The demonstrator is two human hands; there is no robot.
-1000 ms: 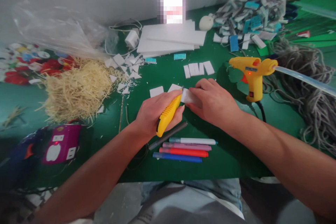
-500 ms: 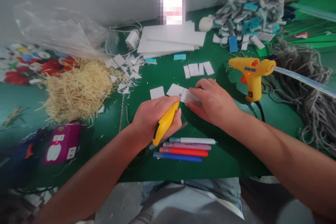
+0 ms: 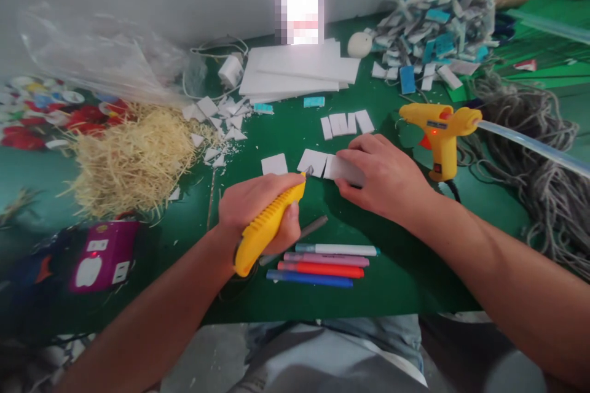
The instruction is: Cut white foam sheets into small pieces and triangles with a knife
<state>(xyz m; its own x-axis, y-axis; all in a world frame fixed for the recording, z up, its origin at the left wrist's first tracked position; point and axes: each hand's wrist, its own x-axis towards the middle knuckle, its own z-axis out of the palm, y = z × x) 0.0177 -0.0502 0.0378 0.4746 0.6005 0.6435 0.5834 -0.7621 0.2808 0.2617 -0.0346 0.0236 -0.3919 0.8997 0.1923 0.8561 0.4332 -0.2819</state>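
In my left hand is a yellow utility knife, its fingers wrapped round the handle. The short blade points away from me and reaches the near edge of a white foam board square. My right hand grips another white foam board piece, pressing it on the table; its right part is under the fingers. A narrow gap parts the two pieces. A further foam board piece lies to the left, beyond my left hand. Behind, several narrow foam strips lie in a row.
Several markers lie near the front edge. A yellow glue gun with cord stands right, before grey rope. Left are straw, foam scraps and a purple power box. White foam sheets lie behind.
My left hand has drawn the knife back toward me and left. The foam board shows a gap now, and my right hand has shifted slightly right with its piece.
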